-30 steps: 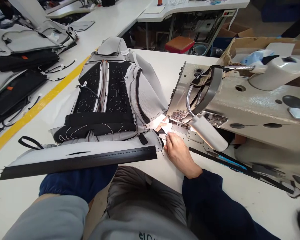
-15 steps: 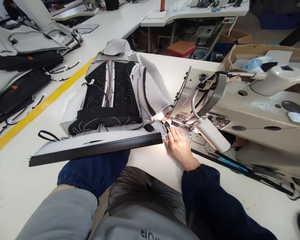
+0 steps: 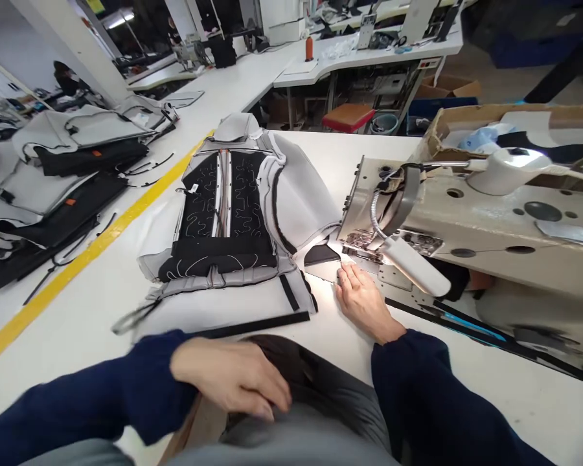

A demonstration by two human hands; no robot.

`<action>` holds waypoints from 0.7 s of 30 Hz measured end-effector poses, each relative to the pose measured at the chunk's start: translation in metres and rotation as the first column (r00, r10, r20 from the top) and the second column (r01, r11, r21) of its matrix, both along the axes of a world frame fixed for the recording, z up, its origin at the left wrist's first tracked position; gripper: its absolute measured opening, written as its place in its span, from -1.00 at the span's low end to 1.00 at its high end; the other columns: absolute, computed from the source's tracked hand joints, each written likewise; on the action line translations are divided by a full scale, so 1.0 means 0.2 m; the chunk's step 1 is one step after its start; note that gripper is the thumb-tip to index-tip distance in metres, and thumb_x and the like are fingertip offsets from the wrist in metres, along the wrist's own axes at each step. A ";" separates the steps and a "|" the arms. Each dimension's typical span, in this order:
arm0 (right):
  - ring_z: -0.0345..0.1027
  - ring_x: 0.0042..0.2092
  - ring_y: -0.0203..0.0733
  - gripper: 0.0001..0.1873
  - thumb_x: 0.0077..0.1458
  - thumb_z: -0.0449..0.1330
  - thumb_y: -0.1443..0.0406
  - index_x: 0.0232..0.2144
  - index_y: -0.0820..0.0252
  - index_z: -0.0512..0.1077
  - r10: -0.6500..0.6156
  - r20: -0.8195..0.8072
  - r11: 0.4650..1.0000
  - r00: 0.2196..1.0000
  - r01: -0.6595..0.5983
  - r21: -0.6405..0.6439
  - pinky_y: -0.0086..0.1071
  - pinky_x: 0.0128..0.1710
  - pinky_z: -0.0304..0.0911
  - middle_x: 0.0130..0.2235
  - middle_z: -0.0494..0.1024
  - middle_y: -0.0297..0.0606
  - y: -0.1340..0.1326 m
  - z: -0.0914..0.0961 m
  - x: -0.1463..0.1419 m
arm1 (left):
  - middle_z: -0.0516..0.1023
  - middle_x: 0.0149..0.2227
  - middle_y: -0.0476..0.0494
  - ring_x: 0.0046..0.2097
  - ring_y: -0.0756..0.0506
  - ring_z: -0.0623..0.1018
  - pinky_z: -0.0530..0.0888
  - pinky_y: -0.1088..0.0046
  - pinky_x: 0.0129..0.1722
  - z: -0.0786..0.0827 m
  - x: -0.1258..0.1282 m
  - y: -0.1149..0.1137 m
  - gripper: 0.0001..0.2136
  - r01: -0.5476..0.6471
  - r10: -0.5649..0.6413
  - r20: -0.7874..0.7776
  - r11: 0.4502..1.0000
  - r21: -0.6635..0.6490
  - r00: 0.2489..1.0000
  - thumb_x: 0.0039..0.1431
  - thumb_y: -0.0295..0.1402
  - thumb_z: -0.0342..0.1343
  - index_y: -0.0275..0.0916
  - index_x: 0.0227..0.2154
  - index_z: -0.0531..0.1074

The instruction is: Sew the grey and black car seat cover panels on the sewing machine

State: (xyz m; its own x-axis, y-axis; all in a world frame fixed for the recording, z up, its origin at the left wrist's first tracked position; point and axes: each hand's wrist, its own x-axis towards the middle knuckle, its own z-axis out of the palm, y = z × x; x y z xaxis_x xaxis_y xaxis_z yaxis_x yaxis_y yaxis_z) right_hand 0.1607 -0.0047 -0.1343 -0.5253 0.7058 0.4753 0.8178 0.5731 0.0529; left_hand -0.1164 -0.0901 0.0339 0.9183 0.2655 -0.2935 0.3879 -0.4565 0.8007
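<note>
A grey and black seat cover (image 3: 223,252) lies inside out on the white table, its wavy-stitched black panel facing up. Its right flap, with a small black patch (image 3: 322,255), reaches toward the sewing machine (image 3: 393,213). Beside the needle area, my right hand (image 3: 364,301) has its fingers together on the flap's edge, pinching it. My left hand (image 3: 236,375) hovers over my lap, apart from the cover, fingers loosely extended with nothing in them. A black strip (image 3: 260,325) runs along the cover's near edge.
More grey and black covers (image 3: 72,175) are piled at the left, beyond a yellow tape line (image 3: 126,217). A cardboard box (image 3: 437,133) stands behind the machine. Across the gap are a red-sided stool (image 3: 348,118) and another table (image 3: 369,59). A lamp (image 3: 412,264) hangs by the needle.
My left hand has come out from under the cover's near edge and drawn back over my lap. That raised edge now lies flat. My right hand stays beside the machine.
</note>
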 end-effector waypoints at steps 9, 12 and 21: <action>0.33 0.17 0.17 -0.57 0.32 -0.04 0.29 -0.04 0.55 0.47 0.071 -0.043 0.994 0.997 -0.067 0.090 -0.05 0.13 0.32 0.08 0.49 0.26 0.01 -0.06 0.04 | 0.38 0.11 -0.39 0.04 -0.22 0.41 0.31 0.32 -0.03 0.12 -0.60 1.02 -0.67 0.112 0.481 -0.341 0.442 0.890 0.808 0.30 -0.39 0.01 -0.31 0.10 0.37; 0.32 0.19 0.14 -0.57 0.32 -0.03 0.25 0.01 0.47 0.45 0.052 -0.049 0.994 0.997 -0.047 0.097 -0.07 0.15 0.32 0.10 0.49 0.19 0.02 -0.07 0.05 | 0.31 0.20 -0.40 0.17 -0.27 0.31 0.21 0.26 0.13 -0.05 -0.57 1.30 -0.51 0.211 0.231 -0.347 0.464 0.860 0.909 0.19 -0.26 0.21 -0.27 0.16 0.32; 0.34 0.18 0.12 -0.58 0.34 -0.07 0.23 0.03 0.42 0.39 0.032 -0.022 0.996 0.999 -0.030 0.086 -0.10 0.13 0.32 0.10 0.50 0.11 0.00 -0.03 0.05 | 0.35 0.19 -0.41 0.13 -0.23 0.39 0.28 0.29 0.12 -0.35 -0.84 1.39 -0.49 -0.048 0.268 -0.082 0.445 0.894 0.960 0.30 -0.06 0.06 -0.36 0.12 0.36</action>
